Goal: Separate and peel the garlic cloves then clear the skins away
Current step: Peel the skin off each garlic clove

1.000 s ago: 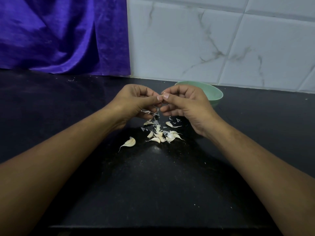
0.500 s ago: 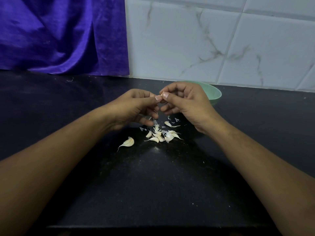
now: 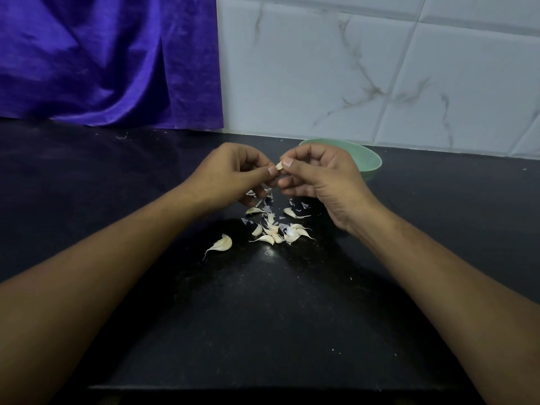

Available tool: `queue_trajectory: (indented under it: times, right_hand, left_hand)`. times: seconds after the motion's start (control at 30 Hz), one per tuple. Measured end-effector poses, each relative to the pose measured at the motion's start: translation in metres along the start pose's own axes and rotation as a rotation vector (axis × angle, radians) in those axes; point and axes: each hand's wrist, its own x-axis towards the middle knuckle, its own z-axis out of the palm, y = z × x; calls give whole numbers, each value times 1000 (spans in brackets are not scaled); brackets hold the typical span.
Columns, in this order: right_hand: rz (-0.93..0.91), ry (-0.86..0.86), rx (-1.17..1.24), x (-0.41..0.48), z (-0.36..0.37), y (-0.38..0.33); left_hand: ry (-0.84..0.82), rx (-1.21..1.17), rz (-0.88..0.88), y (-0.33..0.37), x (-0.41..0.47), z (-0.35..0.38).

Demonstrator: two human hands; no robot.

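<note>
The light is dim, cool and bluish. The tiled wall (image 3: 380, 68) is the brightest area, evenly lit, while the purple cloth (image 3: 102, 59) shows a soft sheen along its folds. The black countertop (image 3: 87, 176) swallows most light; one small glint sits just in front of the loose cloves and skins (image 3: 271, 230), pale and sharp. A darker wedge of shadow widens toward the near edge between the forearms (image 3: 87, 287). The backs of the left hand (image 3: 230, 173) and right hand (image 3: 321, 176) are lit from above, their palm sides shaded, the pinched garlic clove (image 3: 279, 166) a small bright spot. Grout lines bow near the right edge; the lower corners look stretched and murky
</note>
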Motion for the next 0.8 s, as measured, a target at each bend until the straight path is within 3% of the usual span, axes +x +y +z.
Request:
queue_trajectory:
  times: [0.3, 0.47, 0.8]
  right_hand:
    - [-180, 62, -313, 0, 4, 5]
    - [-146, 59, -251, -1, 6, 9]
    - [-164, 89, -67, -2, 14, 12]
  left_hand:
    - [138, 91, 8, 4, -2, 6]
    - [203, 157, 52, 1, -4, 6]
    - [318, -65, -3, 4, -5, 14]
